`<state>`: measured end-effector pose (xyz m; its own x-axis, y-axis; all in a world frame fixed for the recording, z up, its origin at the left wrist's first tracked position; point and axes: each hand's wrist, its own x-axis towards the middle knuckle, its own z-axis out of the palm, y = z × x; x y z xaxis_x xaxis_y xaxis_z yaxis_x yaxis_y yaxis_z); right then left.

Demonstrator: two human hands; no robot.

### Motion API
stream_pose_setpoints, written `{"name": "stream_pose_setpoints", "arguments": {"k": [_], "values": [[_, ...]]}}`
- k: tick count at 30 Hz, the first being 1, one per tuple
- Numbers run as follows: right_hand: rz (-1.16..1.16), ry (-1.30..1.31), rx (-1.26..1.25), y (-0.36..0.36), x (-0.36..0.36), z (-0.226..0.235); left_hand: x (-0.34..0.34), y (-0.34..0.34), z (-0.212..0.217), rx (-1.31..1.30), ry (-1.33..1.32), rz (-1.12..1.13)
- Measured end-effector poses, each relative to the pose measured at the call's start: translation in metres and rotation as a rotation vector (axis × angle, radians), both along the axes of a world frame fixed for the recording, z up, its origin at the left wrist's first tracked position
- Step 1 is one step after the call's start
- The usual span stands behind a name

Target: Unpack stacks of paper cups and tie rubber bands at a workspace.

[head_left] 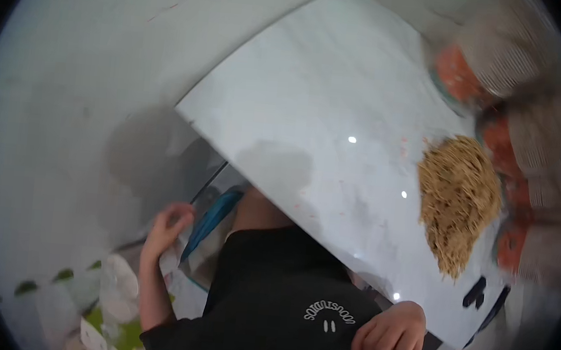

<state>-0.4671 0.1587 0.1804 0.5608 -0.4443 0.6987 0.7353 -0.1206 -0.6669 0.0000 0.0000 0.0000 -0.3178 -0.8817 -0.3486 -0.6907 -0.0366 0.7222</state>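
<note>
here's the white counter (302,77) sprawling wide, orange-and-clear bags (547,141) lined along its right side, and a heap of thin tan sticks (459,197) lying on it just beside them! right hand (391,341) hangs by the near edge, palm hidden, grip impossible to tell; left hand (164,233) curls loosely, empty, near a blue strip (211,222).

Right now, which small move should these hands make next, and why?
Perhaps bring the right hand over the white table toward the pile of thin tan pieces. Neither hand touches the pile, and the right one is nearer to it; the left hand is off the table, by something blue.
</note>
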Motion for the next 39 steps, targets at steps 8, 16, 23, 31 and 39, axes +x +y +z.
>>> {"name": "stream_pose_setpoints", "arguments": {"k": [8,16,23,31,39], "values": [[-0.014,0.08,-0.027,-0.024,0.024,0.016,0.128,0.128,-0.111,-0.703,-0.929,0.478],[0.0,0.069,0.012,-0.033,0.035,0.014,0.142,0.097,-0.053,-1.386,-1.34,1.214],[-0.004,0.021,0.043,-0.019,0.032,0.012,0.165,0.017,-0.008,-1.526,-1.148,1.281],[-0.121,0.141,0.05,-0.014,0.028,0.009,0.163,-0.023,0.019,-1.656,-0.929,1.08],[-0.15,0.126,0.064,-0.008,0.024,0.006,0.148,-0.052,0.051,-1.801,-0.752,0.857]]}}
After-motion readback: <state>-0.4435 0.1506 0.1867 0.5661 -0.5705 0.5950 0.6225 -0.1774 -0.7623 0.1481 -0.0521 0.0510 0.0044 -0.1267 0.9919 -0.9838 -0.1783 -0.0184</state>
